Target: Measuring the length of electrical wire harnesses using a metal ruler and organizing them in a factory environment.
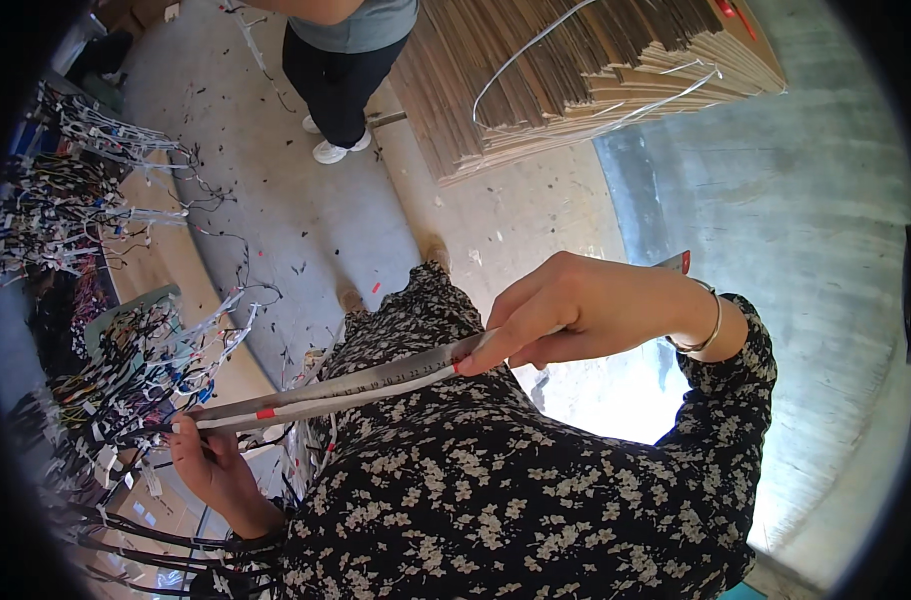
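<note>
A long steel ruler (331, 392) is stretched slantwise in front of my body, its right part higher than its left. Along its lower edge runs a white cable (366, 399) with red tape bands near both hands. My left hand (214, 474) is closed, pinching ruler and cable together at the left end, where dark wires trail off leftward. Fingers and thumb of my right hand (576, 310) are closed on the ruler and cable near the other red band. A red-tipped end sticks out behind my right wrist; the palm hides how it joins the ruler.
Dense bundles of wires (166, 350) with white connectors crowd the left side. Flattened cardboard (536, 80) is stacked at the far right of the middle. A person (341, 80) stands ahead on the floor (256, 180), which has scattered scraps. Black cables hang beside my left forearm.
</note>
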The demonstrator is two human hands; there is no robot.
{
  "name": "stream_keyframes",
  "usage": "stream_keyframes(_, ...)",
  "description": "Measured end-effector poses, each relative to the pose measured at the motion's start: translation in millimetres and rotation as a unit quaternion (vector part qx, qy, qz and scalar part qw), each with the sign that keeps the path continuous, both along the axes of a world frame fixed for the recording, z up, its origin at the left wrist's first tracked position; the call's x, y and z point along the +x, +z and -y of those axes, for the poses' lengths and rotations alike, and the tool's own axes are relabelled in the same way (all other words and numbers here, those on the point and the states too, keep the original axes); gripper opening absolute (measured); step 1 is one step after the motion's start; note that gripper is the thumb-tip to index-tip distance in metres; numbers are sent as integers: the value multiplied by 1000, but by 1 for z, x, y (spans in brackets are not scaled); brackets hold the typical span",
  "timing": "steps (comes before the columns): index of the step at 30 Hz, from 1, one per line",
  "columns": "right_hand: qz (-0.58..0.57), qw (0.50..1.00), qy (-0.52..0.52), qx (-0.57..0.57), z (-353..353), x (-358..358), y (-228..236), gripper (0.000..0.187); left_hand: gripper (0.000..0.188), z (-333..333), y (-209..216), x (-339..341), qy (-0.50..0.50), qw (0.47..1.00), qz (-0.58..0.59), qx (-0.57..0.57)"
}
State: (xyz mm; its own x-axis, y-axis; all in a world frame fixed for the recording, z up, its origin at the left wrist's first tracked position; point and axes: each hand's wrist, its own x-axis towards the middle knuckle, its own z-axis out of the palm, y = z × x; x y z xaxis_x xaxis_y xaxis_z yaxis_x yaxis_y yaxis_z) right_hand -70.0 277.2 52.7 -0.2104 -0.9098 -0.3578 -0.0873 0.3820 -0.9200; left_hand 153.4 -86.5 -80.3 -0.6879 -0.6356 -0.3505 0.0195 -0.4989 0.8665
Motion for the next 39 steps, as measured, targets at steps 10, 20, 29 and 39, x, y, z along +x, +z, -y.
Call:
stream_keyframes(10, -52, 998, 17, -14, -3, 2, 0, 37, 21, 1, 1, -1, -46, 999, -29, 7)
stream_keyframes(20, -52, 998, 6, -31, -4, 6, 0, 31, 18, 3, 2, -2, -44, 998, -31, 16)
stream_keyframes(29, -55, 998, 9, -25, -3, 6, 1, 29, 19, 3, 4, -1, -53, 998, -35, 13)
stream_keyframes(39, -27, 1000, 4, 12, -5, 6, 2, 26, 20, -1, 7, -5, -59, 996, -63, 0)
